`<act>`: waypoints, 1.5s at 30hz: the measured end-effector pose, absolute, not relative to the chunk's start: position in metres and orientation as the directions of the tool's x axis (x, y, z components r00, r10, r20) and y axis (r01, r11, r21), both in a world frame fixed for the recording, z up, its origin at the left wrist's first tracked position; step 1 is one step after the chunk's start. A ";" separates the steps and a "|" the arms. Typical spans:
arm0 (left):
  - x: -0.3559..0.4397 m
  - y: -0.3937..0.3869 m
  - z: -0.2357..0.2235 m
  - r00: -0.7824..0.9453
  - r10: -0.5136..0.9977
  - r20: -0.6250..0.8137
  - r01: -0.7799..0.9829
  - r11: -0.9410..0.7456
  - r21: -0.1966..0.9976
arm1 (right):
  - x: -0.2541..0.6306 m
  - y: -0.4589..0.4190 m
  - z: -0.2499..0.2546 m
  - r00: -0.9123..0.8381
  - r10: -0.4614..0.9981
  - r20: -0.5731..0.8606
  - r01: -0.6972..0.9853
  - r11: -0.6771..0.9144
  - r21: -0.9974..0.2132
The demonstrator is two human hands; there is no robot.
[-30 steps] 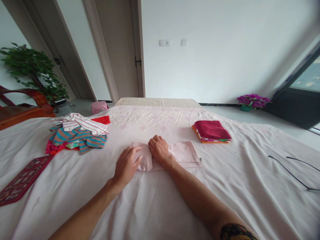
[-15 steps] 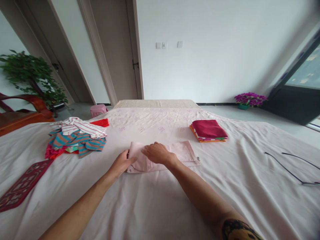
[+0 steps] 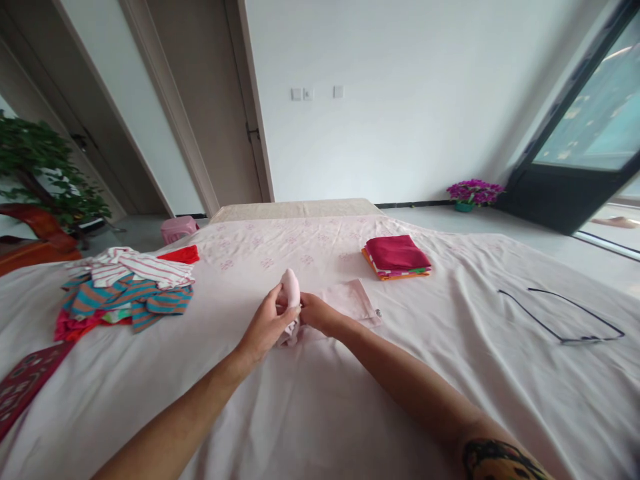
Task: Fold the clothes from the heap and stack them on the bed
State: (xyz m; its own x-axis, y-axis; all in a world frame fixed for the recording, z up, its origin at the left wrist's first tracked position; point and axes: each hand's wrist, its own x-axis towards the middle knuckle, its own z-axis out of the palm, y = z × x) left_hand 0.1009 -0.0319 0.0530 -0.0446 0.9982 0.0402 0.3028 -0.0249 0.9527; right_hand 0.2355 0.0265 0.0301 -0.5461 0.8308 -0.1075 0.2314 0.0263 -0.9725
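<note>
A pale pink garment (image 3: 345, 300) lies folded into a flat strip on the sheet in front of me, its kind not clear. Its left end is lifted and bent up off the bed. My left hand (image 3: 270, 317) is closed around that raised end, thumb on the near side. Beside it, my right hand (image 3: 317, 313) reaches in at the fold; its fingertips are hidden by the cloth, so its grip does not show. The strip's right end stays flat, with a small dark-and-white detail at the corner.
A folded stack (image 3: 397, 257) with a dark red piece on top sits to the right. Loose striped clothes (image 3: 135, 283) are heaped at the left, near a dark red patterned mat (image 3: 30, 380). Eyeglasses (image 3: 565, 317) lie far right on the pale sheet (image 3: 400, 400).
The pink garment's left end has come up off the sheet and folded toward the right, gripped by my left hand. My right hand has gone from lying on top to the fold. The view has turned right.
</note>
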 end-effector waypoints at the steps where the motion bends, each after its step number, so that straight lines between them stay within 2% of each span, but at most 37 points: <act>1: 0.104 -0.029 0.052 -0.024 0.997 0.071 0.354 -0.058 0.933 | 0.239 0.027 0.027 -0.560 0.820 -0.122 0.115 -0.069 -0.991; 3: 0.106 -0.023 0.048 -0.013 0.987 0.163 0.520 -0.132 0.844 | 0.246 0.028 0.023 -0.578 0.800 -0.158 -0.049 -0.227 -0.973; 6: 0.105 -0.022 0.036 0.013 0.952 0.307 0.747 -0.213 0.630 | 0.254 0.032 0.022 -0.553 0.797 -0.243 -0.157 -0.386 -0.909; 8: 0.106 -0.025 0.024 0.070 0.932 0.357 0.799 -0.267 0.539 | 0.258 0.034 0.023 -0.544 0.791 -0.280 -0.197 -0.445 -0.874; 14: 0.119 -0.036 -0.007 0.247 0.878 0.410 0.837 -0.407 0.365 | 0.261 0.040 0.026 -0.531 0.744 -0.406 -0.202 -0.577 -0.791; 17: 0.124 -0.032 -0.015 0.221 0.862 0.456 0.871 -0.385 0.305 | 0.264 0.039 0.028 -0.583 0.718 -0.381 -0.226 -0.593 -0.773; 20: 0.130 -0.031 -0.018 0.200 0.829 0.522 0.888 -0.379 0.261 | 0.265 0.037 0.025 -0.647 0.683 -0.339 -0.308 -0.641 -0.703; 23: 0.133 -0.032 -0.020 0.192 0.805 0.562 0.888 -0.386 0.250 | 0.263 0.035 0.015 -0.676 0.674 -0.299 -0.412 -0.681 -0.605; 26: 0.131 -0.034 -0.021 0.207 0.804 0.557 0.884 -0.398 0.245 | 0.263 0.034 0.006 -0.688 0.668 -0.285 -0.443 -0.697 -0.564; 31: 0.118 -0.031 -0.024 0.250 0.822 0.512 0.877 -0.417 0.240 | 0.274 0.041 0.007 -0.686 0.645 -0.338 -0.363 -0.705 -0.609; 37: 0.114 -0.030 -0.028 0.375 0.800 0.468 0.874 -0.473 0.109 | 0.291 0.050 0.026 -0.520 0.723 -0.454 -0.275 -0.645 -0.713; 41: 0.115 -0.032 -0.024 0.427 0.790 0.440 0.855 -0.511 0.088 | 0.290 0.040 0.025 -0.400 0.864 -0.304 -0.187 -0.402 -0.896; 45: 0.114 -0.037 -0.014 0.480 0.777 0.408 0.819 -0.564 0.110 | 0.293 0.033 0.021 -0.299 0.930 -0.212 -0.076 -0.245 -0.967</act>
State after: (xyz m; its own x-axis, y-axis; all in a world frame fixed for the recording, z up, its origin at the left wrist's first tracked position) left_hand 0.1140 -0.0366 -0.0145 0.4800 0.7766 0.4080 0.8187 -0.5636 0.1096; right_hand 0.2926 0.0334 0.0207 -0.2992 0.9303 -0.2123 -0.0757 -0.2449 -0.9666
